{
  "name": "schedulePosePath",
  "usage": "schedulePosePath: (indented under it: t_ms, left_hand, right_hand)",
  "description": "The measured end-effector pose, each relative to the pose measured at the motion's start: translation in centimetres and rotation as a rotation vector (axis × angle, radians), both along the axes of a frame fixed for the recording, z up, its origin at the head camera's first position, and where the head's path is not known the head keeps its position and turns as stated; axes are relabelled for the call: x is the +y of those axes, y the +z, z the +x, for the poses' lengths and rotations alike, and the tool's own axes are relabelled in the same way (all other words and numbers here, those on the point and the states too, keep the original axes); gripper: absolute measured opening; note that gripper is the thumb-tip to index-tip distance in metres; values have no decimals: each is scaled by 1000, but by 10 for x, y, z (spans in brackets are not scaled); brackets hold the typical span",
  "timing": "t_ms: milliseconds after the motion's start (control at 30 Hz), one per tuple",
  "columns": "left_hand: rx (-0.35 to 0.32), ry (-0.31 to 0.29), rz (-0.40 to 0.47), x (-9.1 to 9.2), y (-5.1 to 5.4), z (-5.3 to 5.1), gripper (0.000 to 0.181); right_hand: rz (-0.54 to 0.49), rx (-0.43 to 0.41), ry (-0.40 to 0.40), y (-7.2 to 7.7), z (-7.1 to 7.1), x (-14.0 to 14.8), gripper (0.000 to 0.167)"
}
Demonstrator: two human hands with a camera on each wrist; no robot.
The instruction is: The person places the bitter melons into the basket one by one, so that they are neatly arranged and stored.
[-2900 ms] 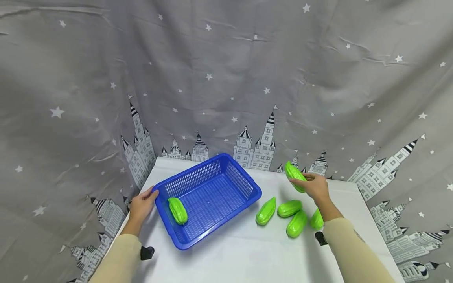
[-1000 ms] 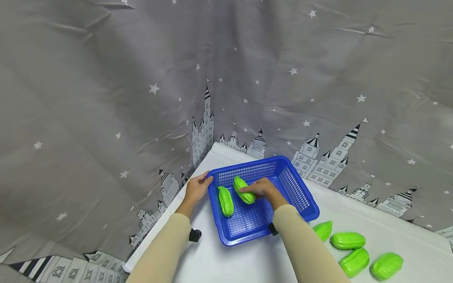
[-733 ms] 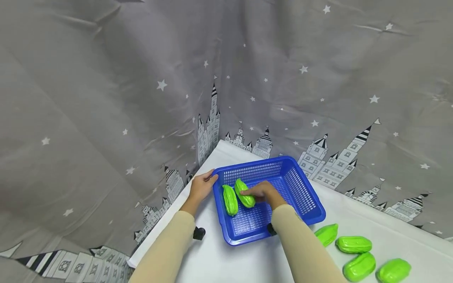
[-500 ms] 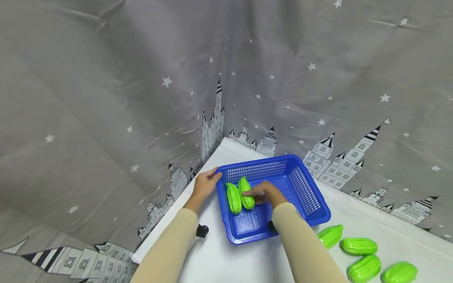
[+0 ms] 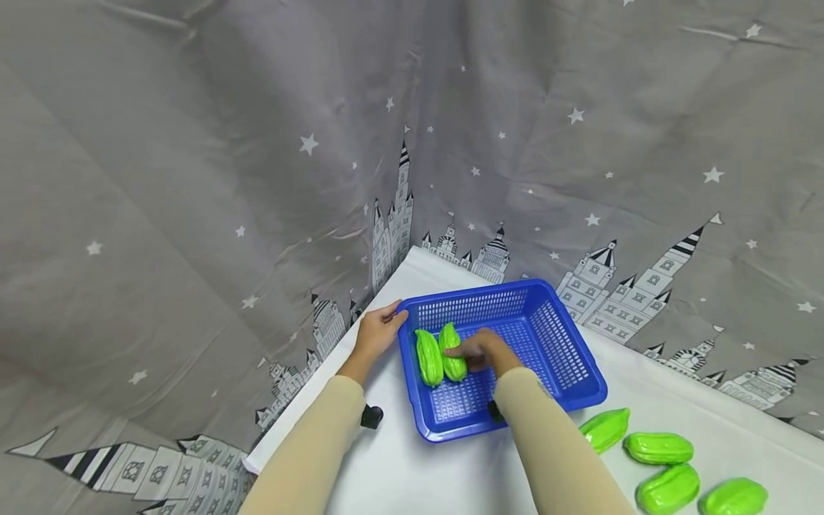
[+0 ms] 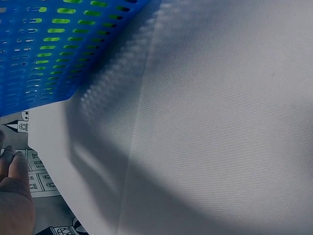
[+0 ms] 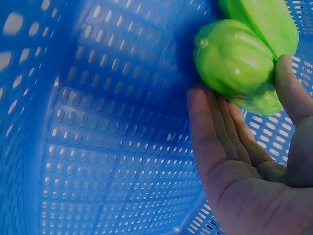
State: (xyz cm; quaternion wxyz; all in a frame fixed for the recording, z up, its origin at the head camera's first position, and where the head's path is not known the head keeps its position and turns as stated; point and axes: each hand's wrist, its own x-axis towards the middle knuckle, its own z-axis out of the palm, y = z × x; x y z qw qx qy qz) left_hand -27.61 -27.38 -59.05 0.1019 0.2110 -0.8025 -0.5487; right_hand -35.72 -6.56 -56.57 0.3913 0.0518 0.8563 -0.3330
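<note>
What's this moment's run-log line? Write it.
left hand: at basket corner; right hand: touching green vegetable in basket; second green vegetable: beside it; four others: on table

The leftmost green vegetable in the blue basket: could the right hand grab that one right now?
Probably not: the right hand holds another green vegetable, which lies between it and the leftmost one.

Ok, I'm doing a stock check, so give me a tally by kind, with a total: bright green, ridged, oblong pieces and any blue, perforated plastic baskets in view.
Bright green, ridged, oblong pieces: 6
Blue, perforated plastic basket: 1
Total: 7
</note>
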Motion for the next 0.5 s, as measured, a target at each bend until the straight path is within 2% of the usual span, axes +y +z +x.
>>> schedulePosePath:
  t_ms: [133,300,367,500]
  left_hand:
    - [-8,-1,2,0,0,0,43]
    - [-6,0,-2,0,0,-1,43]
    - [-4,2,-2,0,0,-1,43]
    - [-4,3,-6,0,1,-1,43]
  right_hand:
    - [-4,-13,28,2,1,0,65]
    - [28,-1,67,8,2,-4,105]
    - [54,28,62,9,1,-6,116]
    - [71,44,61,9,1,-8,119]
